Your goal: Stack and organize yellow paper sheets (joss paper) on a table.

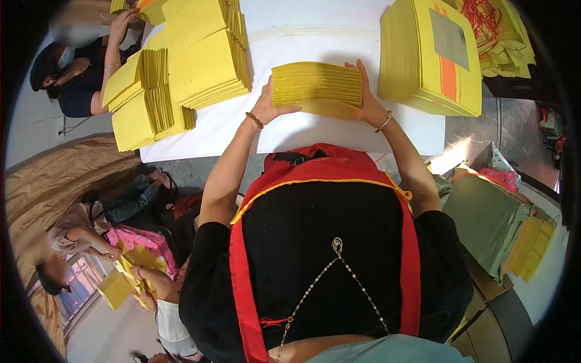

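Observation:
Between my two hands, a stack of yellow paper sheets (317, 85) stands over the white table, its layered edges facing me. My left hand (270, 104) presses against the stack's left end, thumb stretched along the near side. At the right end, my right hand (367, 97) grips it with the fingers reaching up along the side. Part of the fingers of both hands is hidden behind the stack. Whether the stack rests on the table or is slightly lifted, I cannot tell.
Piles of yellow paper (203, 63) cover the table's left side. A tall yellow block of paper (433, 60) stands at right, with red strings (481, 24) beyond it. The white table (417, 130) ends just before my red apron (327, 160). People sit at left; a green wrapped bundle (487, 212) lies right.

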Demonstrator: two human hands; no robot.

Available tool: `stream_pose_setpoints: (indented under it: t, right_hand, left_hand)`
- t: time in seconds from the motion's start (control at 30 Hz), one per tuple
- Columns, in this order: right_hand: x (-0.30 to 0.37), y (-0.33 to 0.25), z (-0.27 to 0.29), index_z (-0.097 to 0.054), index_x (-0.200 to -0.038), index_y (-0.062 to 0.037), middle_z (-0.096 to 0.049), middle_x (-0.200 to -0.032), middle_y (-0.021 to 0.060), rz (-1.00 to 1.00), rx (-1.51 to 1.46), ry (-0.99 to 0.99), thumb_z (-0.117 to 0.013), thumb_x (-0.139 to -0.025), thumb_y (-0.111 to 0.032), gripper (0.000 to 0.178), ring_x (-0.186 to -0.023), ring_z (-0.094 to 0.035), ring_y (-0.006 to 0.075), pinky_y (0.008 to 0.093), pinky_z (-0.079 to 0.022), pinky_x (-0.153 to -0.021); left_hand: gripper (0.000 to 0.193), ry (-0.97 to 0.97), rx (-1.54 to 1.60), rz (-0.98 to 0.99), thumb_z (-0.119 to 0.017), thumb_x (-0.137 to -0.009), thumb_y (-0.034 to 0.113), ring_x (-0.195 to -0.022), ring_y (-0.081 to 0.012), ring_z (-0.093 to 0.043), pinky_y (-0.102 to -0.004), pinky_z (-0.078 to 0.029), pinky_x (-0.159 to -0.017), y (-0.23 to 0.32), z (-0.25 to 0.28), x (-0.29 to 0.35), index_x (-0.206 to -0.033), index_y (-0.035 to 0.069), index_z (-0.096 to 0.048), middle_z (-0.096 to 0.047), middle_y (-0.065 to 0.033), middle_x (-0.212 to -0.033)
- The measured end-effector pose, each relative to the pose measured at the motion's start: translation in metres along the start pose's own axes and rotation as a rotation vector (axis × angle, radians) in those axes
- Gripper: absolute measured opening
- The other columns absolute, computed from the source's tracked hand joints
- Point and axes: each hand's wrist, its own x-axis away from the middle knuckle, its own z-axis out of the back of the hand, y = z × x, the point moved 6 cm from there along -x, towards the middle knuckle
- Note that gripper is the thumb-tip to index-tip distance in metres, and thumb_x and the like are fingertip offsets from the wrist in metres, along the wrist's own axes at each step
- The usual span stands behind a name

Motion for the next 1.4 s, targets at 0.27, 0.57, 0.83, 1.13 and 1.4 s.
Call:
stream_pose_setpoints:
  t: [0.27,0.57,0.83,1.13,1.4]
  right_hand:
    - [0.004,0.001,0.013,0.016,-0.138,-0.0092,-0.006,-0.146,0.014,0.083,0.54,-0.142,-0.09,-0.039,-0.03,0.147,-0.135,-0.01,0.0254,0.0355,-0.013,-0.109]
    - [-0.009,0.024,0.01,0.015,-0.138,-0.0061,0.005,-0.146,0.0173,0.099,0.002,-0.041,-0.084,-0.038,-0.052,0.148,-0.136,-0.001,0.0291,0.0393,-0.007,-0.109]
    - [-0.036,0.021,0.011,-0.009,-0.142,-0.0104,-0.021,-0.143,0.0091,-0.101,-0.123,0.18,-0.01,-0.085,-0.066,0.079,-0.131,-0.02,0.0207,0.0332,-0.015,-0.108]
    - [-0.01,0.045,0.014,-0.005,-0.142,-0.0101,-0.022,-0.142,0.0121,-0.172,-0.3,-0.007,-0.047,-0.088,-0.047,0.078,-0.13,-0.022,0.0243,0.036,-0.017,-0.107]
    - [-0.015,0.009,0.003,-0.011,-0.137,-0.0058,-0.034,-0.131,0.0123,0.013,-0.056,0.055,-0.081,-0.057,-0.013,0.107,-0.122,-0.034,0.0231,0.0377,-0.032,-0.1]
  left_hand:
    - [0.081,0.026,-0.036,0.031,-0.081,-0.056,0.031,-0.102,-0.0269,-0.054,-0.0362,-0.042,-0.09,0.01,0.003,0.002,-0.117,0.001,-0.036,-0.055,-0.015,-0.107]
    - [0.087,0.015,0.027,0.088,-0.08,-0.059,0.024,-0.11,-0.0245,-0.048,-0.0343,-0.036,-0.096,0.022,0.002,0.007,-0.126,0.001,-0.029,-0.051,-0.016,-0.117]
    - [0.072,-0.025,-0.021,0.128,-0.077,-0.064,0.016,-0.108,-0.0205,-0.049,-0.0323,-0.039,-0.094,0.013,0.006,0.01,-0.123,0.001,-0.039,-0.053,-0.0119,-0.116]
    - [0.076,0.067,0.065,0.169,-0.078,-0.061,0.018,-0.106,-0.0236,-0.049,-0.0338,-0.038,-0.094,0.012,0.001,0.007,-0.121,-0.001,-0.034,-0.052,-0.0155,-0.113]
    - [0.078,0.002,0.084,0.203,-0.078,-0.062,0.018,-0.114,-0.0236,-0.043,-0.0337,-0.034,-0.098,0.025,-0.001,0.008,-0.123,0.0,-0.033,-0.045,-0.0149,-0.122]
